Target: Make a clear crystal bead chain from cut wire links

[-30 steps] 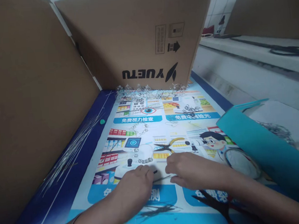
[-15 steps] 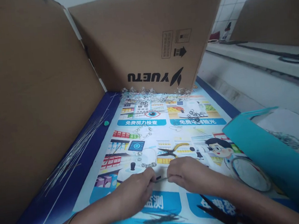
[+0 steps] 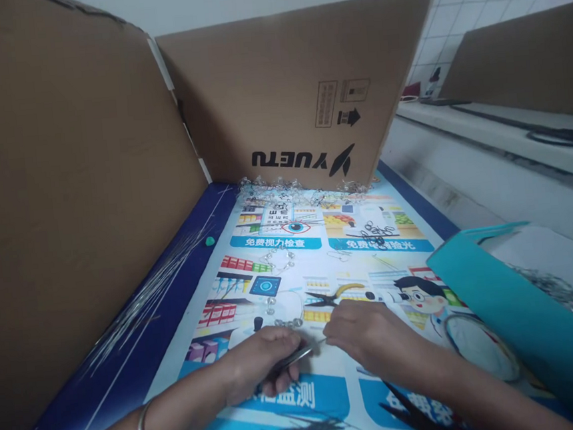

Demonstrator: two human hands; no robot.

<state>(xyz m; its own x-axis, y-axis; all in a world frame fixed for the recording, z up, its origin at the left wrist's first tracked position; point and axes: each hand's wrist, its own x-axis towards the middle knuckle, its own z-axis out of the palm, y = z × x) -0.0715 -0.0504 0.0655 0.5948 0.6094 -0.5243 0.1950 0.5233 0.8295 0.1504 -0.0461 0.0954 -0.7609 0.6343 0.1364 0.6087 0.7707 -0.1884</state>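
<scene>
My left hand is closed around a slim grey metal tool; its kind is partly hidden by the fingers. The tool's tip points right, at the fingertips of my right hand. Those fingers are pinched on a thin wire end, close to the tip; whether tool and wire touch is unclear. Just beyond my left hand lie clear beads on a loop of wire. Behind my right hand rest pliers with yellow handles. Dark scissor-like blades lie below my right forearm.
Short dark wire pieces lie near the front. Long straight wires run along the left. Beaded pieces line the foot of the cardboard wall. A teal box with coiled wire stands right, beside a round clear dish.
My left hand has turned and its fingers have loosened, so the metal tool now shows. My right hand stays pinched and has shifted slightly right. The whole view has tilted up a little.
</scene>
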